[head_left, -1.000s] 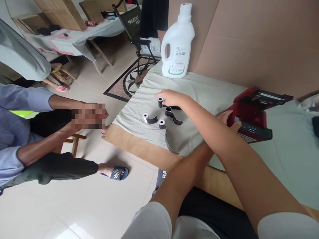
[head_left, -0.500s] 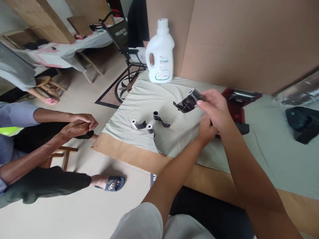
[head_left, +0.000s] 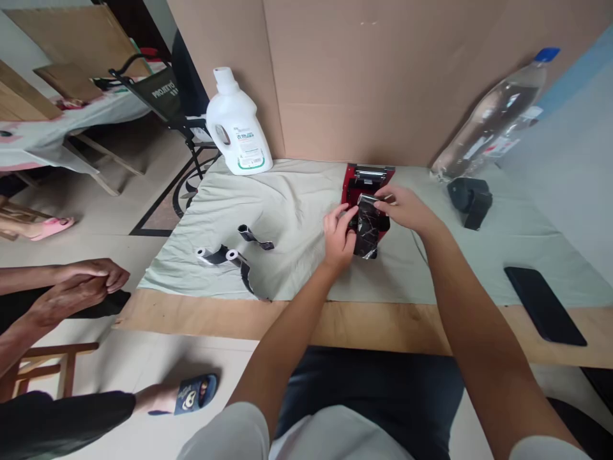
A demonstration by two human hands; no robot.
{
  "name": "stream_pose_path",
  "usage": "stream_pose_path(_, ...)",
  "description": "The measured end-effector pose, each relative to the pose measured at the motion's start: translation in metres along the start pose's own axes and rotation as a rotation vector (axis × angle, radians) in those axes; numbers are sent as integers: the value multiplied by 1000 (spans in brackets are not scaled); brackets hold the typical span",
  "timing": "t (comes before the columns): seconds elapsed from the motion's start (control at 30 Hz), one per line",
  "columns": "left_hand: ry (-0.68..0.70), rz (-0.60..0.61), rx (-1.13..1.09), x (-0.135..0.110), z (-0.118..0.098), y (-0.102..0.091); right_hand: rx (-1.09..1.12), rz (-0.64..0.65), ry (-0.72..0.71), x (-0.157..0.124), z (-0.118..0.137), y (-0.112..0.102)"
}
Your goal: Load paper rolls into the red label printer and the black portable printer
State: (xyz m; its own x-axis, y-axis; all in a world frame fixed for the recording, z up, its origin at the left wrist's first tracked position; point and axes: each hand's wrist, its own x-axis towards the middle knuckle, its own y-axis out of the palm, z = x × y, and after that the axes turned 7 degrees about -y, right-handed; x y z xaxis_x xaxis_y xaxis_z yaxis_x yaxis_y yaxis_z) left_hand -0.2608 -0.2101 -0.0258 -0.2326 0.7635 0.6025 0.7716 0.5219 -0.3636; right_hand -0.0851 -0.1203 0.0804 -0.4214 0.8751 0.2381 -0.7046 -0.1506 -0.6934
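A small red and black printer (head_left: pixel 349 181) stands on the cloth with its lid raised. My right hand (head_left: pixel 405 207) pinches a black paper roll (head_left: pixel 368 223) at its right end, over the printer's opening. The loose tail of the roll hangs down over the printer's front. My left hand (head_left: pixel 339 236) is at the printer's left side, fingers bent against it, with the fingertips close to the roll's left end. Three more rolls lie left of my hands: a black roll (head_left: pixel 245 234), a white-cored roll (head_left: pixel 205 255) and another white-cored roll (head_left: pixel 234 257), each with its tail curled out.
A white detergent bottle (head_left: pixel 242 137) stands at the back left before a cardboard wall (head_left: pixel 364 83). Plastic bottles (head_left: pixel 498 118), a black object (head_left: pixel 472 198) and a dark phone (head_left: pixel 544 305) lie to the right. Another person's clasped hands (head_left: pixel 81 284) are beyond the table's left edge.
My right hand has carried the black roll from left of the printer to over its opening. My left hand has moved up along the printer's left side. The view has turned right.
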Motion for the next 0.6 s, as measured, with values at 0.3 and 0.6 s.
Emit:
stream_pose_path(0.3,107,168,46,5,4,-8,-445,163,19,39,-15,35)
stream_pose_path(0.6,188,240,131,8,3,-11,-447,173,49,31,-4,33)
